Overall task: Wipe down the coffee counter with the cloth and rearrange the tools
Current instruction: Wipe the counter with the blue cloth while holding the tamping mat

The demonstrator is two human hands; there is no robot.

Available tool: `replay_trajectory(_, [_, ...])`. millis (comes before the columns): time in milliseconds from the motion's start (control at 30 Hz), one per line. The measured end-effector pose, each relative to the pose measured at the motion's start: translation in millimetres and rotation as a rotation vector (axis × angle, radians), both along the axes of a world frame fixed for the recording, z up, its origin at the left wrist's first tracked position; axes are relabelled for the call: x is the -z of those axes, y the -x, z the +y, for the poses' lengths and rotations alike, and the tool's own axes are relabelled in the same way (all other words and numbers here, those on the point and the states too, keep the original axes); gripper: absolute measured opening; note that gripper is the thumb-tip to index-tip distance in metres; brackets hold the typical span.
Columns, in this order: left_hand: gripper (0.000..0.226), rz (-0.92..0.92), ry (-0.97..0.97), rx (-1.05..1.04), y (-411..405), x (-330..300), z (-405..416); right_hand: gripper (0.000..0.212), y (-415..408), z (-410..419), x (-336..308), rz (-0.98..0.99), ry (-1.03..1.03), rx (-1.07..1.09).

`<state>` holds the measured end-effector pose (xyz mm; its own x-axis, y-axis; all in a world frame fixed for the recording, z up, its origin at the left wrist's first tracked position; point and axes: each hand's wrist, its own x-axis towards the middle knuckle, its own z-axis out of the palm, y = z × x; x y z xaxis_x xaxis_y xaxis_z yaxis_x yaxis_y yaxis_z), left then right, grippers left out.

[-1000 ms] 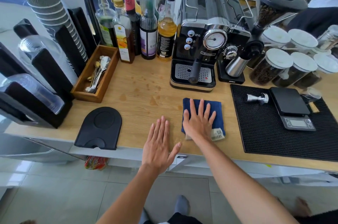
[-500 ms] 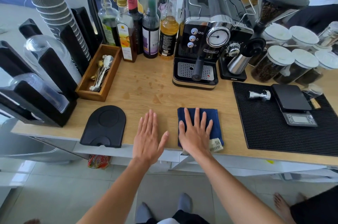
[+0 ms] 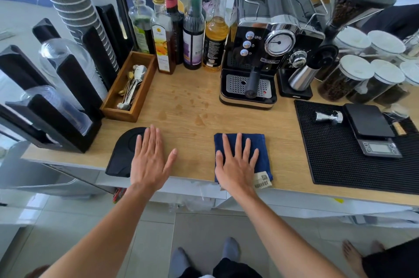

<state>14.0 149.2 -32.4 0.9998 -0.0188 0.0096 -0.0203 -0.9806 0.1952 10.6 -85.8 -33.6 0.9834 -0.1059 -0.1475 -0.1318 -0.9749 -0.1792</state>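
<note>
A folded dark blue cloth (image 3: 260, 148) with a paper tag lies at the front edge of the wooden counter (image 3: 192, 87). My right hand (image 3: 235, 162) rests flat on it, fingers spread. My left hand (image 3: 150, 157) lies flat and spread on the counter, its fingers overlapping the right side of a black tamping mat (image 3: 123, 153). Brown drip stains (image 3: 199, 121) mark the wood between the hands and the espresso machine (image 3: 260, 46). A steel tamper (image 3: 328, 116) and a black scale (image 3: 371, 130) sit on the ribbed black mat (image 3: 340, 159) at the right.
Syrup bottles (image 3: 192, 28) line the back. A wooden tray of spoons (image 3: 129, 87) and black cup dispensers (image 3: 56, 87) stand at the left. A grinder (image 3: 353, 5), a steel pitcher (image 3: 299, 78) and bean jars (image 3: 347, 78) fill the back right. Another person's bare feet (image 3: 353, 255) stand at the lower right.
My left hand has slid left along the front edge onto the tamping mat. My right hand and the cloth have shifted slightly toward the counter's front edge.
</note>
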Motion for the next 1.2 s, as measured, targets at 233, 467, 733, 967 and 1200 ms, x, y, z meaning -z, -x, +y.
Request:
replay_trajectory(233, [0.091,0.038,0.044,-0.043,-3,1,5,0.057,-73,10,-4,0.037,0.001,0.082])
replay_trajectory(467, [0.089,0.059,0.021,-0.076,-2,2,5,0.060,6,19,-1,-0.029,0.001,-0.110])
replay_trajectory(733, [0.070,0.090,-0.026,-0.136,-3,1,8,0.057,-59,33,-4,0.050,0.042,-0.140])
replay_trajectory(967, [0.065,0.077,-0.047,-0.188,-1,3,28,0.061,-7,27,-3,0.012,0.029,-0.308])
replay_trajectory(1200, [0.067,0.052,-0.066,-0.203,-3,5,25,0.055,-46,50,0,-0.020,0.082,-0.339])
